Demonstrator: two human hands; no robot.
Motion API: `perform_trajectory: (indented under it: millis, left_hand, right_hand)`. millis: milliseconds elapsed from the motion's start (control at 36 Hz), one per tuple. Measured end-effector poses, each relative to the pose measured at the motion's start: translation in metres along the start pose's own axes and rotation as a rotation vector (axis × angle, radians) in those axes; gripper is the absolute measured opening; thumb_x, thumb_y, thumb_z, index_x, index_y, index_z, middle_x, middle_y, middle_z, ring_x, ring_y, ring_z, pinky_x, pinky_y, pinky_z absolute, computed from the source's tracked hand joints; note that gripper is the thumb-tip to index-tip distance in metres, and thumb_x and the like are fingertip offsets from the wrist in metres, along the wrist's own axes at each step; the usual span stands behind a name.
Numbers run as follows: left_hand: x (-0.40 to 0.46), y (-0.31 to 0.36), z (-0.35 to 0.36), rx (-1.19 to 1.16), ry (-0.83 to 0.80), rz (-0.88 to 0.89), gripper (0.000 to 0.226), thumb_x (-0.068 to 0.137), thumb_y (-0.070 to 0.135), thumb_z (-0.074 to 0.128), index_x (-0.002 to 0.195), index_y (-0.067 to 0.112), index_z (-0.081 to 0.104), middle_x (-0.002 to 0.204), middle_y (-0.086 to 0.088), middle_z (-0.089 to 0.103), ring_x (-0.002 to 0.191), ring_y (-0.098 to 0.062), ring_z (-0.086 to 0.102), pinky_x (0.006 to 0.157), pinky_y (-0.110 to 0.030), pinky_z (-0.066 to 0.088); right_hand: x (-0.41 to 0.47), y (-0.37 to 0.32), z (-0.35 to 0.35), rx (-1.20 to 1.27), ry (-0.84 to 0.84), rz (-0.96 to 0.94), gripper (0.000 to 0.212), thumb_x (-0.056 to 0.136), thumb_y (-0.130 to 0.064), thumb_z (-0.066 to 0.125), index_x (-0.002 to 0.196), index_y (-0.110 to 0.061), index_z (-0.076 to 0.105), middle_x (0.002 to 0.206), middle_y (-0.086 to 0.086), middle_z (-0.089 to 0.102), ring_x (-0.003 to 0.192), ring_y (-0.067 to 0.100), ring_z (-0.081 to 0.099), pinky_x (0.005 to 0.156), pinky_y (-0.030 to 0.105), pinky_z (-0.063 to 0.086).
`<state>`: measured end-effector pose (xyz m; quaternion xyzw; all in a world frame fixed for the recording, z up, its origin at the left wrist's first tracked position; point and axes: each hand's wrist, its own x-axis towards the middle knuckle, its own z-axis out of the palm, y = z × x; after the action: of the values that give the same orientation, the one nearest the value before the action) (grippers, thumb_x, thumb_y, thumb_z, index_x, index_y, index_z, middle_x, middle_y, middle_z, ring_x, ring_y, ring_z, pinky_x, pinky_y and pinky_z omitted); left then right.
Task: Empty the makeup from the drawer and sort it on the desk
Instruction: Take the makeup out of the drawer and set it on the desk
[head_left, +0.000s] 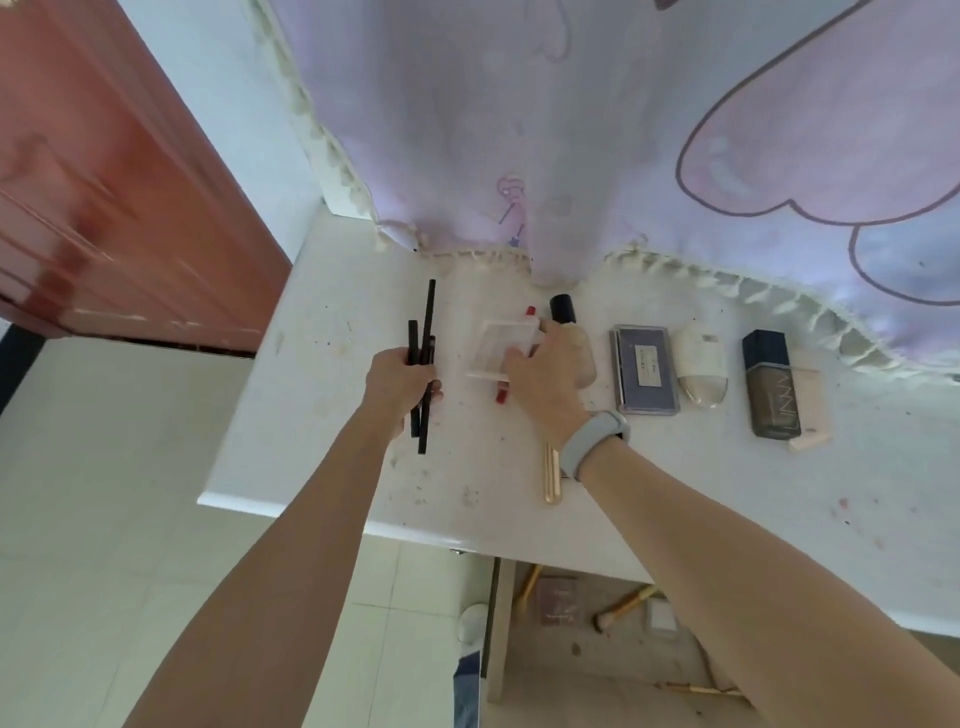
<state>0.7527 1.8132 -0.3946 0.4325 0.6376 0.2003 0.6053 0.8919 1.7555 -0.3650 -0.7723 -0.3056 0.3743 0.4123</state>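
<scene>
A view from above of a white desk (332, 415) with two bare arms reaching over it. The left hand (400, 382) is curled around a bundle of three thin black pencils (425, 338), which stand out past the hand at both ends above the left part of the desk. The right hand (545, 379), with a pale blue watch band (592, 441) on its wrist, grips one clear flat case (506, 351) by its right edge, thumb underneath and fingers on the far side; the case sits just right of the pencils and partly covers one red lipstick (501, 395) lying on the desk.

Behind the right hand lies one bottle with a black cap (562, 306), mostly hidden. To the right, in a row and well apart from each other, lie one dark blue flat palette (645, 369), one white bottle with a clear cap (701, 366), and one tall dark bottle (770, 384) with a navy cap, which touches a pale stick (808, 441) beside it. One gold tube (552, 478) lies near the front edge, partly under the right wrist.

Below the desk edge one drawer (498, 623) hangs open. Inside are at least two brushes with gold handles (626, 605), one pinkish square compact (558, 600) and one small white box (661, 618); the rest is blurred.

A lilac curtain (571, 130) with a tasselled hem hangs at the back of the desk
</scene>
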Motion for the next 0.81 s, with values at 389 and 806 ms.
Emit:
perform_trajectory:
  millis: [389, 806]
  left_hand:
    - [0.034, 0.018, 0.010, 0.527, 0.188, 0.212, 0.015, 0.085, 0.007, 0.053, 0.075, 0.017, 0.056, 0.076, -0.002, 0.056, 0.077, -0.024, 0.052, 0.057, -0.020, 0.033]
    - [0.007, -0.002, 0.016, 0.547, 0.093, 0.419, 0.043, 0.094, 0.012, 0.047, 0.136, 0.011, 0.046, 0.136, -0.008, 0.049, 0.122, -0.022, 0.047, 0.097, -0.019, 0.032]
  right_hand:
    - [0.025, 0.003, 0.023, -0.435, -0.063, -0.046, 0.031, 0.095, -0.011, 0.037, 0.124, -0.001, 0.043, 0.107, 0.017, 0.058, 0.097, 0.033, 0.057, 0.078, 0.041, 0.051]
    - [-0.006, 0.032, 0.010, -0.539, -0.202, -0.358, 0.042, 0.097, -0.006, 0.034, 0.138, -0.009, 0.041, 0.149, 0.007, 0.033, 0.139, 0.019, 0.025, 0.113, 0.029, 0.020]
